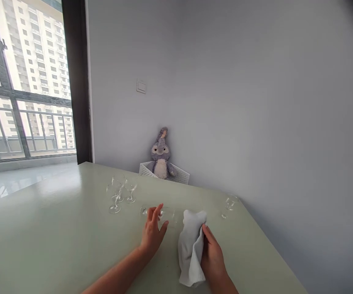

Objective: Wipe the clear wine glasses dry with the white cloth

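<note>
My left hand [154, 232] reaches over a clear stemmed glass [167, 214] lying on its side on the table. Its thumb and fingers are apart around the stem; whether they touch the glass I cannot tell. My right hand [213, 253] grips a white cloth [191, 249] that hangs in folds to the left of the fingers. Farther left, a clear stemmed glass [115, 200] stands in a small group with another glass [130, 190] and one more behind. A separate stemmed glass [229, 204] stands near the right edge.
The pale green, glossy table [56, 241] reaches to the grey wall [240, 102]. Behind its far edge, a plush rabbit [160, 157] sits in a white perforated basket [180, 175]. A window [26, 102] is at the left, and a light switch [141, 86] is on the wall.
</note>
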